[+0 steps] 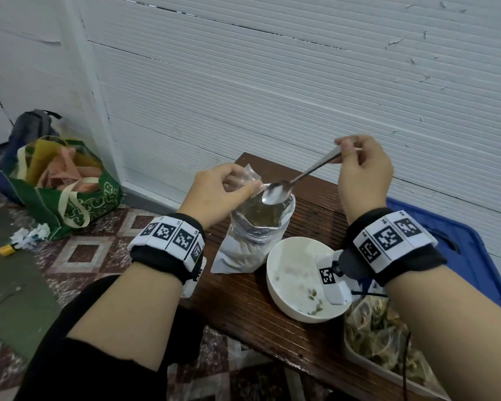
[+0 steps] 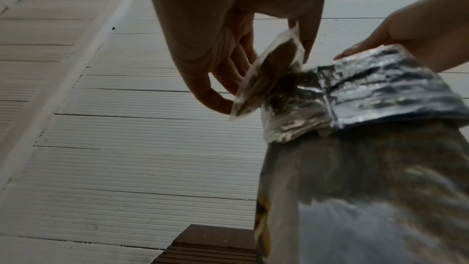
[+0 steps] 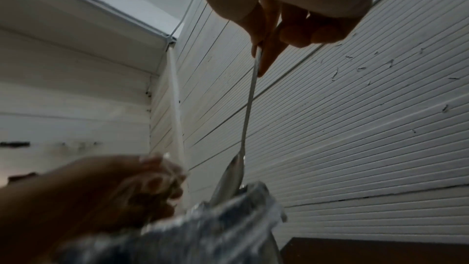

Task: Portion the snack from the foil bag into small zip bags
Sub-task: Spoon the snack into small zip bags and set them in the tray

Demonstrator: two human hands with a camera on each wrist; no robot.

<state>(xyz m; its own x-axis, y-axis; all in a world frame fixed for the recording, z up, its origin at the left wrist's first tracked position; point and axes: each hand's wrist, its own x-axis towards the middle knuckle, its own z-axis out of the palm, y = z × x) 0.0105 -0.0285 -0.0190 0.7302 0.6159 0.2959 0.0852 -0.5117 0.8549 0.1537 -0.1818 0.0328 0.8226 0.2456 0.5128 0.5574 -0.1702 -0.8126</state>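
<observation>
While left hand [image 1: 217,189] pinches zip bag [image 1: 250,180], right hand [image 1: 362,172] fingers clamp spoon [image 1: 289,183], bowl down-left over foil bag [image 1: 255,235].

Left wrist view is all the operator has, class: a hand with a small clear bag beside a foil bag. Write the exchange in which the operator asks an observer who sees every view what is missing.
Operator: What is the other hand doing?
Observer: The right hand pinches a metal spoon by the end of its handle.
Operator: Where is the spoon's bowl?
Observer: Over the open mouth of the foil bag, and it looks empty.
Operator: Is my zip bag near it?
Observer: Yes, the left hand pinches the zip bag right beside the spoon's bowl.
Operator: Anything else nearby?
Observer: A white bowl with a few bits in it stands beside the foil bag.
</observation>
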